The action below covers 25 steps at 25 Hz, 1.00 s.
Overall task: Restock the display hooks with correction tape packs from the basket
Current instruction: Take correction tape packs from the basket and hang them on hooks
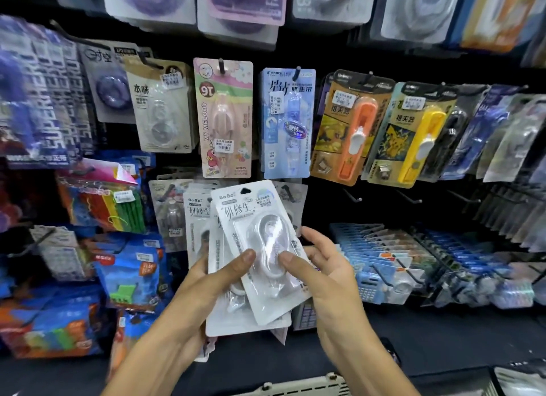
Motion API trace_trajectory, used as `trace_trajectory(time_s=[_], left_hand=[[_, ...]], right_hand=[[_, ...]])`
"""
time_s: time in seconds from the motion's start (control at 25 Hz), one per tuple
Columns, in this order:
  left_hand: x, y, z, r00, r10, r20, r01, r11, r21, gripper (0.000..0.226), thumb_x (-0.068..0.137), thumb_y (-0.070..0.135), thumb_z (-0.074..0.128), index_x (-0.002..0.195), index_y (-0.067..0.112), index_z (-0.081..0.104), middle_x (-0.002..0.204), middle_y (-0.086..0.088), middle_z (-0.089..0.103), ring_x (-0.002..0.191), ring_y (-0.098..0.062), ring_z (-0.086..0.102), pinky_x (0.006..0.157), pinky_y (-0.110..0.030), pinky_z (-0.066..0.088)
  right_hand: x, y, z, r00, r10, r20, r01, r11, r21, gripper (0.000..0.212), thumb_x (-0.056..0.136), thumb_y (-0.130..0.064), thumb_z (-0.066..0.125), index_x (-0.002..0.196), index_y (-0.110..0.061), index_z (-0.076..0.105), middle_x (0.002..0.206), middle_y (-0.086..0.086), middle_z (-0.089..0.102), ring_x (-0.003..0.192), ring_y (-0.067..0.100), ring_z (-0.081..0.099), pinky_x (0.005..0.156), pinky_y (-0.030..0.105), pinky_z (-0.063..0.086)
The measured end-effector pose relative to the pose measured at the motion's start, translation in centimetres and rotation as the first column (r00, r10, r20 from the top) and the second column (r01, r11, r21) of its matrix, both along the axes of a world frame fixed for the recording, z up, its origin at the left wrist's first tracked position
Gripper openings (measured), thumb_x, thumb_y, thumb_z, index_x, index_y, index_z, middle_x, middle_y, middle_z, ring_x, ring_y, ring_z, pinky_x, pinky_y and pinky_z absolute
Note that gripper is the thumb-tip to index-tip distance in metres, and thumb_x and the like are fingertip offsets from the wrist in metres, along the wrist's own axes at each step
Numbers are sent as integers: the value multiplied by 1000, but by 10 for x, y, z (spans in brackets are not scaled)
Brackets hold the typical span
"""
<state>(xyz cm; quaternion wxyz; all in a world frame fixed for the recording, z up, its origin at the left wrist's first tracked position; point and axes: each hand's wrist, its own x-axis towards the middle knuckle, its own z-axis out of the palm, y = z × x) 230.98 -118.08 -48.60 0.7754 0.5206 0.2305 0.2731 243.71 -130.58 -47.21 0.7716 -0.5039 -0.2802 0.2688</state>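
Observation:
I hold a small stack of white correction tape packs [251,248] in front of the display wall. My left hand [218,280] grips the stack from the left, thumb on the front pack's clear blister. My right hand [322,268] pinches the front pack from the right, thumb on the blister and fingers behind. The front pack is tilted to the left. Behind it, more of the same white packs [196,218] hang on a hook. The grey basket's rim [298,388] shows at the bottom edge.
Rows of hooks carry other stationery: a pink My Melody pack [226,118], a blue pack [288,124], orange and yellow card pushers [354,127]. Bare hooks [353,196] stick out to the right of my hands. Calculators [381,271] lie lower right.

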Motion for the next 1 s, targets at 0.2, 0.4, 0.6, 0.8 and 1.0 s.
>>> trace_trajectory(time_s=[0.2,0.4,0.6,0.8,1.0], left_hand=[[-5,-3,3,999,34,-22,-33,999,27,94,40,31,101,127,18,67,106,-8,81,95,-28,78,92,-50,59],[-15,6,2,993,114,-29,-113,992,59,56,48,20,99,100,28,79,99,-4,82,88,-27,80,74,-45,64],[-12,4,1,980,194,-37,-189,975,113,76,43,34,96,114,26,71,101,-3,82,89,-27,79,87,-49,60],[-11,3,3,971,239,-27,-231,957,178,75,43,28,102,111,29,69,97,3,82,83,-19,80,73,-36,59],[-12,1,2,959,281,-30,-266,933,241,71,46,29,101,109,32,67,93,12,81,77,-11,78,52,-16,56]], right_hand=[[6,-1,-11,969,-243,-46,245,969,42,46,69,-30,87,109,-42,69,101,7,72,93,16,73,63,14,53],[25,-5,-35,918,-347,193,384,899,-212,26,83,-38,77,107,-48,69,120,-22,62,119,7,58,92,42,55],[21,3,-34,871,-331,364,426,877,-223,36,85,-42,75,121,-40,69,125,-25,64,116,-7,56,98,24,45],[19,-2,-32,835,-406,371,509,826,-242,34,84,-43,75,117,-46,68,122,-22,64,112,5,58,91,27,45],[19,0,-30,860,-429,276,490,846,-212,29,82,-44,77,111,-48,69,120,-22,64,110,2,59,95,29,47]])
